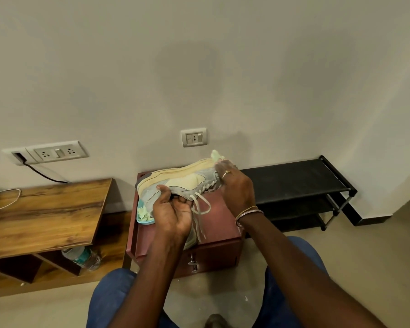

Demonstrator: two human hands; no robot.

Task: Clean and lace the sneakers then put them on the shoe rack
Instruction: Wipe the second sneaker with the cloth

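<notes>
A beige and grey sneaker (180, 181) is held on its side above a small maroon cabinet (213, 233), sole facing the wall. My left hand (173, 209) grips its heel end. My right hand (234, 185) is at the toe end, pressing a pale green cloth (215, 154) against it. A loose white lace (200, 207) hangs down from the sneaker between my hands. A second sneaker (191, 240) lies on the cabinet, mostly hidden by my left wrist. The black shoe rack (301, 178) stands against the wall to the right, its shelves bare.
A light blue dish (143, 216) with pale scraps sits on the cabinet's left side. A wooden desk (45, 214) stands at left, with a plastic bottle (83, 256) on its lower shelf. Wall sockets (194, 137) are behind. My knees in blue trousers (114, 292) are below.
</notes>
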